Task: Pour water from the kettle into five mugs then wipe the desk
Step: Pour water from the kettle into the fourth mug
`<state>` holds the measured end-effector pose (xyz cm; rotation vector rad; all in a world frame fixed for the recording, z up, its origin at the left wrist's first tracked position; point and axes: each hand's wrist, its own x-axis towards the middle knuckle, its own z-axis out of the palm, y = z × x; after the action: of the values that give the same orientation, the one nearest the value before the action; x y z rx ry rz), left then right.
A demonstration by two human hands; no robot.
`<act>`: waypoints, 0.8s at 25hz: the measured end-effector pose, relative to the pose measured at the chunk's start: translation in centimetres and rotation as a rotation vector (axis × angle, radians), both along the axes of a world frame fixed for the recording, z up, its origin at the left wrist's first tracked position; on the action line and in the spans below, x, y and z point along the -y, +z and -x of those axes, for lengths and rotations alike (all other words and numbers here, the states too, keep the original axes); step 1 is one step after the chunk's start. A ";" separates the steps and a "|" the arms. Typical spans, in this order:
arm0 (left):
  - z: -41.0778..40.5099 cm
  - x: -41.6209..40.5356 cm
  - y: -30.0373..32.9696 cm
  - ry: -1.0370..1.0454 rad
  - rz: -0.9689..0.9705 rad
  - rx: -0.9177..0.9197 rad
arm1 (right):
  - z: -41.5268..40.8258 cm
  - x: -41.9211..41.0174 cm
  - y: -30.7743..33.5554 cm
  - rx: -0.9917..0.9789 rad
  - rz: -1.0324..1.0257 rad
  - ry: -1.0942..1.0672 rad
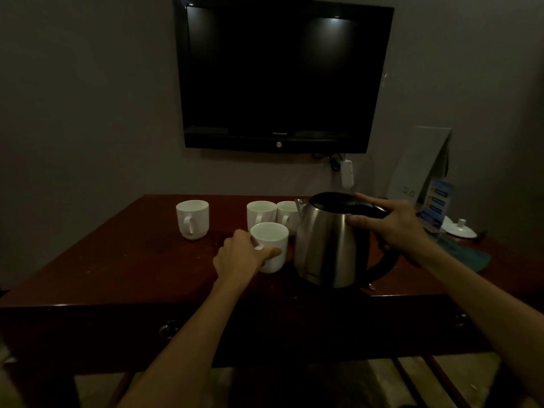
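Two hands busy — left hand (240,253) fingers gripping a mug (270,247), right hand (391,223) fingers curled on the kettle (326,245).

On the desk (117,260), three mugs (261,214) stand behind a fourth (270,245), kettle (329,245) right.

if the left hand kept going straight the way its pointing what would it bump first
The left hand already grips the nearest mug, pointing right and slightly away. Pushed on that way, the mug would probably meet the kettle first, though the gap between them is hard to judge in this dim view.
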<state>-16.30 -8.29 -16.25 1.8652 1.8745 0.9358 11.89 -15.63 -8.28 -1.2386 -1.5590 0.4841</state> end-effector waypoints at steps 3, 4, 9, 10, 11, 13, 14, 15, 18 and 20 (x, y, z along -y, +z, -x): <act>0.0 0.0 -0.1 0.030 -0.008 -0.004 | 0.1 0.0 0.1 -0.019 -0.022 0.012; 0.0 0.0 -0.2 0.034 -0.010 -0.001 | 0.1 0.1 0.1 -0.025 -0.017 0.018; 0.8 0.2 -0.1 0.060 -0.031 0.002 | -0.1 0.0 -0.1 -0.034 -0.016 0.018; 1.1 0.2 -0.1 0.067 -0.036 0.004 | -0.2 0.0 -0.1 -0.026 -0.017 0.023; 1.4 0.2 -0.1 0.077 -0.044 0.008 | -0.2 0.0 -0.1 -0.011 -0.017 0.025; 1.8 0.2 -0.2 0.099 -0.058 0.030 | -0.3 0.1 -0.1 -0.001 -0.019 0.033; 2.0 0.3 -0.3 0.110 -0.065 0.034 | -0.2 0.1 -0.1 -0.004 -0.023 0.034; 2.1 0.4 -0.3 0.118 -0.070 0.031 | -0.2 0.2 -0.1 -0.005 -0.028 0.028; 2.3 0.4 -0.2 0.142 -0.068 0.029 | 0.2 0.5 0.0 -0.002 -0.021 0.023; 2.3 0.3 -0.2 0.163 -0.075 0.040 | 0.4 0.7 0.1 -0.012 -0.012 0.008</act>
<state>-18.60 -8.59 -16.47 1.7410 2.0169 1.1023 11.49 -16.31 -8.16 -1.2189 -1.5550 0.4859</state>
